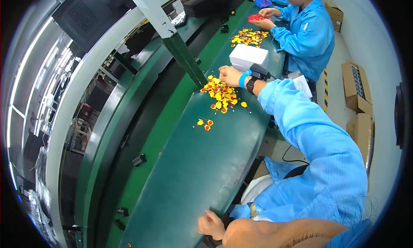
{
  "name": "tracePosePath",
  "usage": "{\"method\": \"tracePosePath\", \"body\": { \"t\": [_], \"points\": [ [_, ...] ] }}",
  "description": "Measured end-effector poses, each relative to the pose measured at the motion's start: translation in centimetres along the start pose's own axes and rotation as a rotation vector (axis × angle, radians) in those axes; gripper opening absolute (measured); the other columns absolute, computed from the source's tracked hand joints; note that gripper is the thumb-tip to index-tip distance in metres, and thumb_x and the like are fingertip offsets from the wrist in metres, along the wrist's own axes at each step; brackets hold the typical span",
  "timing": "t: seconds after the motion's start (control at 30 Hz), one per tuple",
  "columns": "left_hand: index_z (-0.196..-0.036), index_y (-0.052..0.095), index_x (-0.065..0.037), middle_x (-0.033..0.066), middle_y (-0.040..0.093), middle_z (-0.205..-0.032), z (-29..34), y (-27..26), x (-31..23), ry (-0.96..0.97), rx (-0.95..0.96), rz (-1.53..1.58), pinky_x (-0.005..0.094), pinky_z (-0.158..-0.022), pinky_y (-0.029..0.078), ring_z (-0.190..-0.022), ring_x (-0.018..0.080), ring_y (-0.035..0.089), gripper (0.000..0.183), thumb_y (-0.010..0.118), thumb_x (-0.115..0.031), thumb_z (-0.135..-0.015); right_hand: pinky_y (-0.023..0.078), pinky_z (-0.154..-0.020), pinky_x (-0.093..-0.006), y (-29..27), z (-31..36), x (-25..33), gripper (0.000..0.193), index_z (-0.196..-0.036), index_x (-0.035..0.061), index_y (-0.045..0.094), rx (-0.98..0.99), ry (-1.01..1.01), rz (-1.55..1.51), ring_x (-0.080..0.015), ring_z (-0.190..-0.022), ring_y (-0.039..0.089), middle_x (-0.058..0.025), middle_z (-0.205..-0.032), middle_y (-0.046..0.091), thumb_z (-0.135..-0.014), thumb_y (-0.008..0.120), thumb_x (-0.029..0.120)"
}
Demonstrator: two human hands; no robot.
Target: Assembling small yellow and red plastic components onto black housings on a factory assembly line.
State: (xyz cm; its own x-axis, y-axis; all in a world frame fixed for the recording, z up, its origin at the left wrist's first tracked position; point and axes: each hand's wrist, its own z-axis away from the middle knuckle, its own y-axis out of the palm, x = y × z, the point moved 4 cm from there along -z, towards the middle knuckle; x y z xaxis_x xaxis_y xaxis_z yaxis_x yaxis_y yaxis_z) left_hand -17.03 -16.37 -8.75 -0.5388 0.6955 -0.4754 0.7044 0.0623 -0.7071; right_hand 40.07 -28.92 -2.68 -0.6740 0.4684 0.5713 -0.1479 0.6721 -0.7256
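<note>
My right hand (231, 76) reaches to the far edge of a pile of small yellow-and-red parts with thin wire leads (221, 93). Its fingers are bent together; whatever they hold is too small to make out. A blue band and a black watch (251, 85) circle that wrist. My left hand (211, 225) is at the near edge of the green work surface (202, 162), slightly blurred, with its fingers curled in. Nothing can be made out in it. Between the hands, nearer the pile, lies a small group of the same parts (208, 127).
A white box (248, 57) stands beyond the pile, with a black device (260, 70) beside it. Farther along, a co-worker in blue (303, 37) handles red pieces (259, 18) near another yellow heap (249, 37). A green-and-white post (183, 54) rises left of the pile. Cardboard boxes (357, 86) stand at right.
</note>
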Motion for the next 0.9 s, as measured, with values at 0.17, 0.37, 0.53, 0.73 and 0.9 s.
{"method": "tracePosePath", "body": {
  "t": [0.17, 0.37, 0.53, 0.73, 0.9],
  "points": [
    [-0.052, 0.045, -0.007, 0.0057, 0.042, -0.049, -0.8, -0.6, -1.6, 0.152, -0.151, -0.041, 0.0356, -0.038, 0.029, -0.04, 0.0243, 0.041, 0.034, 0.066, -0.013, -0.079, 0.044, -0.094, -0.0429, 4.3, -4.0, -0.4, 0.021, -0.081, 0.0028, 0.067, 0.102, -0.17, 0.098, -0.0339, -0.107, 0.055, -0.0167, -0.095, 0.066, -0.081, 0.055, 0.021],
    [-0.051, 0.045, -0.007, 0.0056, 0.038, -0.045, -0.4, -0.1, -2.1, 0.072, -0.211, 0.05, 0.0347, -0.036, 0.025, -0.037, 0.0224, 0.036, 0.033, 0.068, -0.009, -0.074, 0.047, -0.084, -0.0411, 5.6, -5.8, -3.1, 0.023, -0.079, 0.0007, 0.065, 0.259, -0.098, 0.086, -0.0353, -0.092, 0.06, -0.0168, -0.087, 0.066, -0.08, 0.056, 0.022],
    [-0.052, 0.045, -0.006, 0.0059, 0.038, -0.045, -0.1, 0.1, -0.6, 0.091, -0.168, 0.007, 0.0348, -0.036, 0.025, -0.037, 0.0225, 0.036, 0.033, 0.068, -0.009, -0.075, 0.045, -0.077, -0.0406, 5.6, -4.1, -2.1, 0.026, -0.089, -0.0012, 0.064, 0.35, 0.076, -0.172, -0.0334, -0.084, 0.06, -0.0182, -0.087, 0.064, -0.082, 0.054, 0.022],
    [-0.052, 0.045, -0.006, 0.0057, 0.039, -0.047, -1.8, -1.0, -2.7, 0.115, -0.132, 0.022, 0.0349, -0.036, 0.025, -0.038, 0.0229, 0.038, 0.032, 0.066, -0.009, -0.076, 0.044, -0.079, -0.0381, 4.2, -0.6, 0.5, 0.023, -0.093, -0.0024, 0.062, 0.457, 0.139, -0.334, -0.0279, -0.088, 0.059, -0.0154, -0.092, 0.063, -0.083, 0.055, 0.018],
    [-0.053, 0.045, -0.007, 0.0051, 0.04, -0.048, 0.6, 0.7, 1.2, -0.002, -0.114, 0.051, 0.0351, -0.037, 0.027, -0.039, 0.023, 0.039, 0.033, 0.066, -0.009, -0.077, 0.043, -0.09, -0.0356, 3.2, -0.6, 1.1, 0.021, -0.091, -0.0015, 0.064, 0.432, 0.203, -0.384, -0.0298, -0.103, 0.057, -0.016, -0.103, 0.064, -0.082, 0.056, 0.016]
  ]
}}
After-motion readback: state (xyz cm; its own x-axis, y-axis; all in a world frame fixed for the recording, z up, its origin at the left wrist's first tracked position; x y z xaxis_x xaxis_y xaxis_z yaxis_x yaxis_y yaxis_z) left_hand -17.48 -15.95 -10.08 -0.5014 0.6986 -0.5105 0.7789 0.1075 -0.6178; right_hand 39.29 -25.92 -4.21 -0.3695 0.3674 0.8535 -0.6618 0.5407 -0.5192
